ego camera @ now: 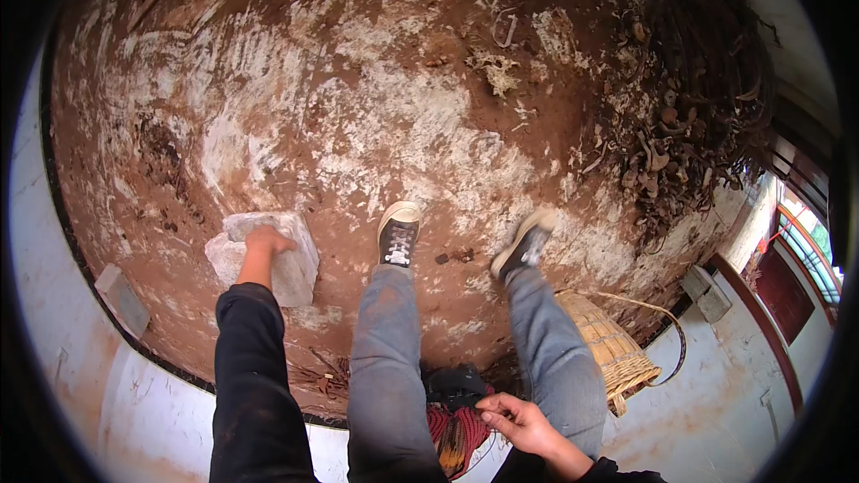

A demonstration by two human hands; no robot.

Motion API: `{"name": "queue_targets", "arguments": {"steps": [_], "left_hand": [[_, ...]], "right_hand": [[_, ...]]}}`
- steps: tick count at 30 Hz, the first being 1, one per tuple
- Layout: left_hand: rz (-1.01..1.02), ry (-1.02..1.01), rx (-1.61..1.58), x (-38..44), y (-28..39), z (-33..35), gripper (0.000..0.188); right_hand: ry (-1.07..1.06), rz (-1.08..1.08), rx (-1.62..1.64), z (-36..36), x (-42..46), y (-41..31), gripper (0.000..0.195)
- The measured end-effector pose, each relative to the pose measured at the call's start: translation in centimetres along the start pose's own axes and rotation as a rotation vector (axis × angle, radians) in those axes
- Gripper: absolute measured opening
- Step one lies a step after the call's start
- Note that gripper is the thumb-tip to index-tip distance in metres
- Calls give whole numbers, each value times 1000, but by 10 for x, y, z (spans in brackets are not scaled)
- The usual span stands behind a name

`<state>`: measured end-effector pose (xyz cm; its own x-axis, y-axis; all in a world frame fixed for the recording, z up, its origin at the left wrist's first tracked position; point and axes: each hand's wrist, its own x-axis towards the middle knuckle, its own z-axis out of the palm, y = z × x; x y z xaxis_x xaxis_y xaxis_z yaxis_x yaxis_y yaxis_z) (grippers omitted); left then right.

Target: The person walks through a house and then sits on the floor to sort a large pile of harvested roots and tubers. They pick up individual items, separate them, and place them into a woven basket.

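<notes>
My left hand reaches down onto a pale, whitish block or bag on the reddish-brown ground, left of my left shoe; its fingers are partly hidden, so its grip is unclear. My right hand is low in the view, between and in front of my legs, with thumb and forefinger close together near a black item and a red patterned cloth. I cannot tell whether it holds anything.
A woven basket with a curved handle lies right of my right leg. Dark roots or dried plant matter are piled at the upper right. Grey blocks stand near the wall at left and right. A doorway opens at far right.
</notes>
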<state>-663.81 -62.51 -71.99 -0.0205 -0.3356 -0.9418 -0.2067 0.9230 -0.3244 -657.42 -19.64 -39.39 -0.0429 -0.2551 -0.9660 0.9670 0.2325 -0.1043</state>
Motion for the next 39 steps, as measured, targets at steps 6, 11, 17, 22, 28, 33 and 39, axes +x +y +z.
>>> {"name": "queue_targets", "arguments": {"steps": [6, 11, 17, 22, 28, 33, 39], "left_hand": [[51, -19, 292, -8, 34, 28, 66], [30, 4, 262, -41, 66, -20, 68], [85, 5, 299, -56, 163, -79, 69], [202, 49, 485, -95, 297, -133, 66], [379, 230, 495, -159, 458, -165, 65], [460, 376, 718, -195, 531, -143, 61], [433, 395, 773, -205, 534, -141, 63]], "right_hand": [[-121, -79, -220, -48, 15, -24, 24], [-197, 11, 107, -105, -11, -56, 20], [-299, -66, 273, -143, -16, -63, 18], [-451, -193, 311, -162, -10, -40, 24], [-427, -272, 515, -153, -2, -28, 23], [-330, -319, 603, -131, 9, -6, 23], [-277, -338, 732, -141, 12, -14, 21]]}}
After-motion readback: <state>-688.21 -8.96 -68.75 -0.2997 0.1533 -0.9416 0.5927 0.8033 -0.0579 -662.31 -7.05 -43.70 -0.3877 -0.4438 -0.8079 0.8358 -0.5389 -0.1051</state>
